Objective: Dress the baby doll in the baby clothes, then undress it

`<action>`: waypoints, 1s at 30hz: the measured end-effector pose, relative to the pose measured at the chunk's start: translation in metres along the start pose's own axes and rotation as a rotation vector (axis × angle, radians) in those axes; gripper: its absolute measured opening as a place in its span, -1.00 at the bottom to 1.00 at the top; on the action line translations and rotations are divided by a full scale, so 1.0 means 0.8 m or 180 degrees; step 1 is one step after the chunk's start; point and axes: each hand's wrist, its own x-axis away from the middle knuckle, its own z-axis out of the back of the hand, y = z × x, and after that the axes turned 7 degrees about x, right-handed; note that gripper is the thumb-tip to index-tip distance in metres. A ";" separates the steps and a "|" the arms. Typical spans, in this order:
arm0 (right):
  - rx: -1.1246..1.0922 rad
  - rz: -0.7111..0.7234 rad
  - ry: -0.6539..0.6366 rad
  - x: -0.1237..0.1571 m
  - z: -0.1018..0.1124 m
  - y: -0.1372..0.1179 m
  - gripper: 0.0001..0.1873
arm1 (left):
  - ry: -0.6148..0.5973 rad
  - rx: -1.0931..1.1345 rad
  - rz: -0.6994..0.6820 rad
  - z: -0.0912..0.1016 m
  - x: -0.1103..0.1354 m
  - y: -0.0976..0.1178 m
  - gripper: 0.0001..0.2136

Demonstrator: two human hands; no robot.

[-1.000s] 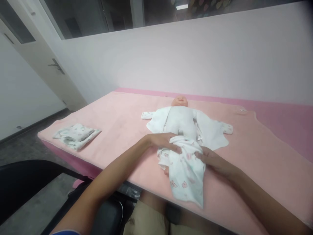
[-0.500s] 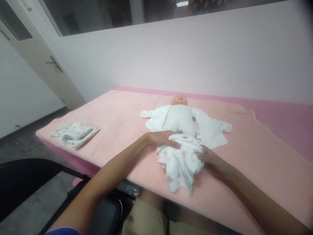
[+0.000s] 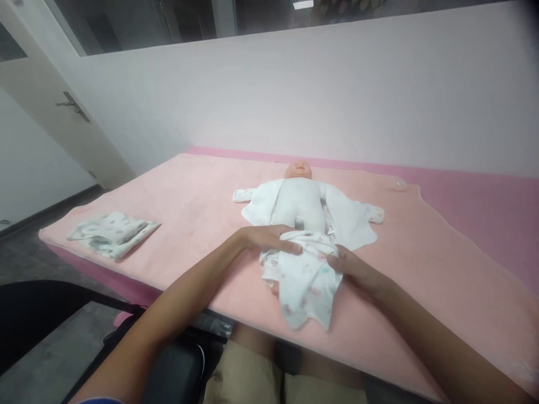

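Observation:
A baby doll (image 3: 298,199) lies on its back, head toward the wall, in a white garment spread open at both sides. White baby pants (image 3: 309,286) with a small pastel print are bunched around its lower legs, near the table's front edge. My left hand (image 3: 273,238) grips the upper left of the pants, thumb on top and fingers mostly hidden. On the other side, my right hand (image 3: 351,266) pinches the fabric between thumb and fingers. A bit of the doll's foot (image 3: 275,289) shows at the left cuff; the other foot is hidden.
A peach blanket (image 3: 189,207) covers the pink padded table (image 3: 471,202). Folded printed cloth (image 3: 113,233) lies at the left. A black chair (image 3: 46,314) stands by the front left edge, and a white wall (image 3: 295,95) rises behind the table.
The view has turned slightly right, so everything sits further left. Both hands keep their hold on the pants, and the hanging lower end has spread a little wider.

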 end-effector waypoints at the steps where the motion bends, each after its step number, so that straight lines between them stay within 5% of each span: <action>1: -0.0025 0.0027 0.0069 0.000 0.000 -0.001 -0.47 | -0.0024 -0.0082 0.0058 0.000 0.001 0.002 -0.50; 14: 0.0604 -0.0304 -0.0434 0.006 0.000 -0.011 -0.51 | 0.0021 -0.0173 -0.0071 -0.008 0.001 0.006 -0.52; 22: 0.0670 0.0021 -0.0023 0.003 0.003 0.003 -0.48 | -0.0096 -0.0617 0.0186 -0.006 0.002 0.009 -0.56; 26: 0.0969 -0.0122 -0.0441 0.006 0.005 -0.007 -0.51 | -0.0008 -0.0295 -0.0191 -0.004 -0.002 0.003 -0.53; 30: 0.0846 -0.0299 -0.0775 0.009 0.005 -0.012 -0.51 | 0.0011 -0.0517 -0.0106 -0.013 0.000 0.012 -0.54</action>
